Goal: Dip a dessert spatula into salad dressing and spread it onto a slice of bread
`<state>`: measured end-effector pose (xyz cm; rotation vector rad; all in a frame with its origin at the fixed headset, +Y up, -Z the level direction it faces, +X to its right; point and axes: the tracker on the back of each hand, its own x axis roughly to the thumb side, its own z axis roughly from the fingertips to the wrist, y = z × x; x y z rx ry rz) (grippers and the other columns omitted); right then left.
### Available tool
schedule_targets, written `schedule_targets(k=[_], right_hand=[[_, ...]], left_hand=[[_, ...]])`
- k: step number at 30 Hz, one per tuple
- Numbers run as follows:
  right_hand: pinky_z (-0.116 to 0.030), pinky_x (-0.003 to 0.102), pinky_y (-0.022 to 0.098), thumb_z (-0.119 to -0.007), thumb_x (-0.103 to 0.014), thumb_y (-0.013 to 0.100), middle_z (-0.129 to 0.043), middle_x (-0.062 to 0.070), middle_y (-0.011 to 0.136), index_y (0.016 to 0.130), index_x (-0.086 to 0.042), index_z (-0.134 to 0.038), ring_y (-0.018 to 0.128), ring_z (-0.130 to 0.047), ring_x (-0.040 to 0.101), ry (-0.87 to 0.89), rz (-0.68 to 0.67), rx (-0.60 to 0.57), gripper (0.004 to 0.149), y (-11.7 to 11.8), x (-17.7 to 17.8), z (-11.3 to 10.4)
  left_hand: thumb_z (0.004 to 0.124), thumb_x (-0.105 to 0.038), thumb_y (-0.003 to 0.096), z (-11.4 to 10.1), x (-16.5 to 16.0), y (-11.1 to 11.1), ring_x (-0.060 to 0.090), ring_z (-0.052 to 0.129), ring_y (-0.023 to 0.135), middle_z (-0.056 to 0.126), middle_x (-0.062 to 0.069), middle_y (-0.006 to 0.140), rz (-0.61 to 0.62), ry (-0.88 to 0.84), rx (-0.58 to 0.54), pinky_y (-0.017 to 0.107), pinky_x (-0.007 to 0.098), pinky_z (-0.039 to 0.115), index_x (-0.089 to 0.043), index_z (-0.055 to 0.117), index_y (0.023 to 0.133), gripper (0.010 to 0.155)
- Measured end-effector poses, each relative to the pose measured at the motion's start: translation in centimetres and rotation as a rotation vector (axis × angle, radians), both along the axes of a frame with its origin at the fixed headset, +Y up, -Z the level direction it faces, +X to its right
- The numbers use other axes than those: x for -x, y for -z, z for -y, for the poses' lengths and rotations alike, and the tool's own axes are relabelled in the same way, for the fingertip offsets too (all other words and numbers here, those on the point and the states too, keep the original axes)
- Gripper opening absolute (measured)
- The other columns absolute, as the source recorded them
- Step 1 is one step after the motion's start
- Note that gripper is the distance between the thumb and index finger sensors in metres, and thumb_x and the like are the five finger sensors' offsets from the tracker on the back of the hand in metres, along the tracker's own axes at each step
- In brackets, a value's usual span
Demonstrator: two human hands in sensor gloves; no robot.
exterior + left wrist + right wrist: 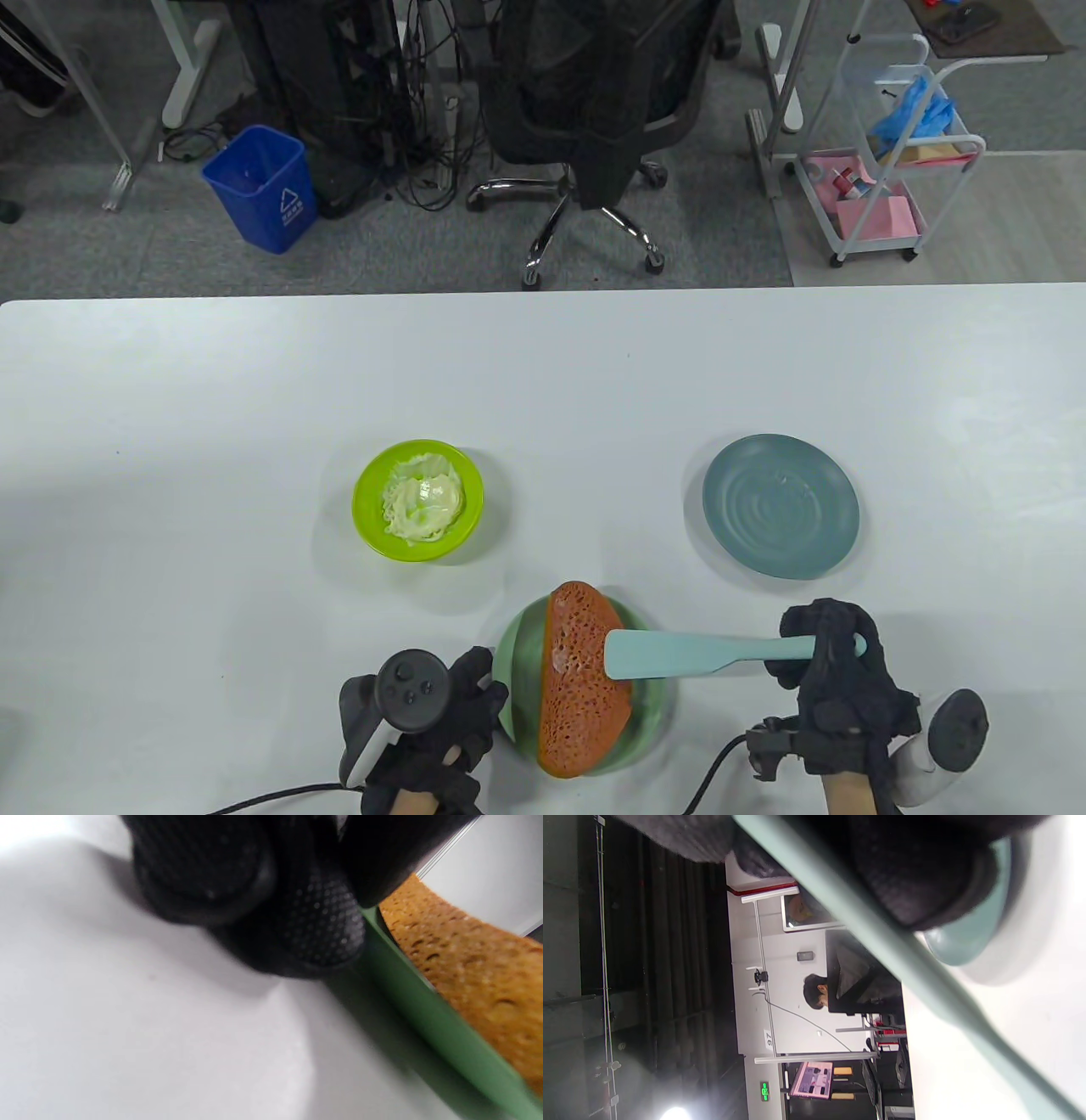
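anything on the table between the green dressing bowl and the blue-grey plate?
No. In the table view the stretch between the green bowl and the blue-grey plate is bare white table. The bread slice lies nearer the camera, below that line.

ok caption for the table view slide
Right hand lays spatula on bread slice; left hand steadies green plate.

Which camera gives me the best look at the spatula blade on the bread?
Table view: the whole spatula shows, blade over the bread slice, handle in the right hand. Right wrist view shows only its blurred handle; left wrist view shows none of it.
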<state>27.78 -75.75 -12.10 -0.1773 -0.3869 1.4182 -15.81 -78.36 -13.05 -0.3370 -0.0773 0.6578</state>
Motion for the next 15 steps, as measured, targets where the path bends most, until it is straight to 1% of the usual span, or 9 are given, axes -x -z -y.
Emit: schedule_targets(k=[2, 9, 15], right_hand=[[-0.08, 0.041, 0.023, -0.068, -0.049, 0.058, -0.084, 0.015, 0.071, 0.078, -0.018, -0.076, 0.032, -0.095, 0.041, -0.006, 0.023, -0.008, 0.038, -0.15, -0.39, -0.11], [-0.08, 0.041, 0.022, -0.069, -0.049, 0.058, -0.084, 0.015, 0.07, 0.077, -0.018, -0.076, 0.032, -0.096, 0.041, -0.017, 0.037, -0.006, 0.037, -0.29, -0.52, -0.07], [-0.082, 0.04, 0.02, -0.074, -0.05, 0.056, -0.086, 0.015, 0.068, 0.076, -0.018, -0.078, 0.029, -0.098, 0.04, 0.018, 0.057, -0.021, 0.038, -0.5, -0.45, 0.06]], left_hand=[[0.081, -0.041, 0.0582, 0.0, 0.0, 0.0, 0.007, 0.112, 0.03, 0.103, -0.005, 0.06, 0.0, 0.0, 0.0, 0.026, 0.025, 0.098, -0.006, 0.073, 0.103, 0.058], [0.081, -0.041, 0.0582, 0.0, 0.0, 0.0, 0.006, 0.112, 0.03, 0.103, -0.005, 0.06, 0.0, 0.0, 0.0, 0.026, 0.025, 0.098, -0.006, 0.073, 0.103, 0.058], [0.081, -0.041, 0.0582, 0.0, 0.0, 0.0, 0.007, 0.112, 0.03, 0.103, -0.005, 0.06, 0.0, 0.0, 0.0, 0.026, 0.025, 0.098, -0.006, 0.073, 0.103, 0.058]])
